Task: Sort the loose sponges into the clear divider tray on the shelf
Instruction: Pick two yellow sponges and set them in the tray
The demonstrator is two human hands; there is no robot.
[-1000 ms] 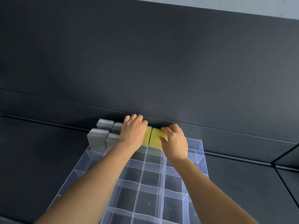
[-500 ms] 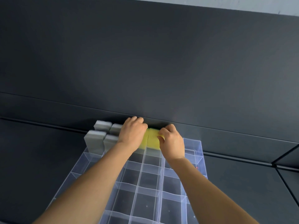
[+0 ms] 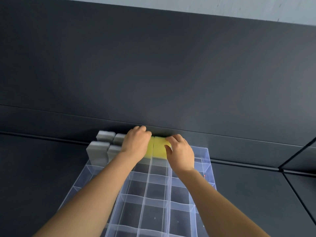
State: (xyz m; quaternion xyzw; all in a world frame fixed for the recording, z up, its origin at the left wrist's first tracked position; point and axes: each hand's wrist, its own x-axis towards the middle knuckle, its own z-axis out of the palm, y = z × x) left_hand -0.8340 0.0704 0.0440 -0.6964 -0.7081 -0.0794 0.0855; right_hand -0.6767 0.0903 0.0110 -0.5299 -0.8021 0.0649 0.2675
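Observation:
A clear divider tray [image 3: 201, 156] lies on the dark shelf and runs away from me. Several grey sponges [image 3: 97, 152] stand upright in its far left compartments. Two yellow sponges [image 3: 159, 148] stand side by side in the far row, near the middle. My left hand [image 3: 136, 144] curls over the left yellow sponge from above. My right hand [image 3: 181, 153] pinches the right yellow sponge at its right edge. Both hands hide the sponges' outer sides.
The dark shelf surface [image 3: 39, 177] extends left and right of the tray. A dark back panel [image 3: 153, 74] rises right behind the tray's far end. A shelf seam [image 3: 290, 185] runs at the right.
Both hands and the two yellow sponges have stayed at the tray's far row; the sponges sit slightly lower in their compartments. The camera has shifted a little.

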